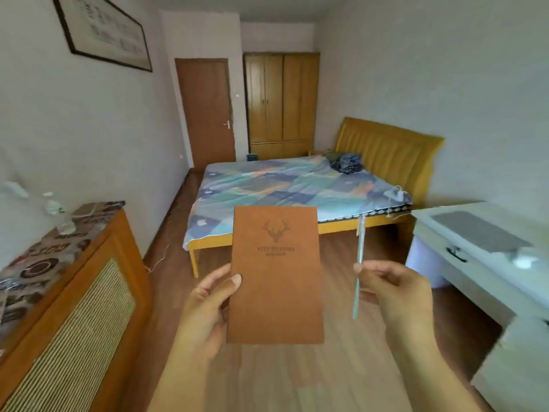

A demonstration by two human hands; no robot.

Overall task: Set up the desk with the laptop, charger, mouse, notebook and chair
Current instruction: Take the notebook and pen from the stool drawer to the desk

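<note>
Partly hidden: laptop [482, 232] on the white desk [472, 272] at right is blurred, lid down; a pale blob near its front corner cannot be identified.
Cut off: desk runs out of the right edge; both forearms leave the bottom edge.
Notebook: one brown notebook [276, 275], upright in mid-air, cover with stag mark facing the camera, left of the desk and apart from it.
Left hand: left hand [208, 313] grips the notebook's lower left edge, thumb on the cover.
Right hand: right hand [395, 295] pinches one pale pen [359, 263], held nearly upright just right of the notebook.
Background: one bed [297, 188], one wardrobe [282, 102], one door [208, 111].
</note>
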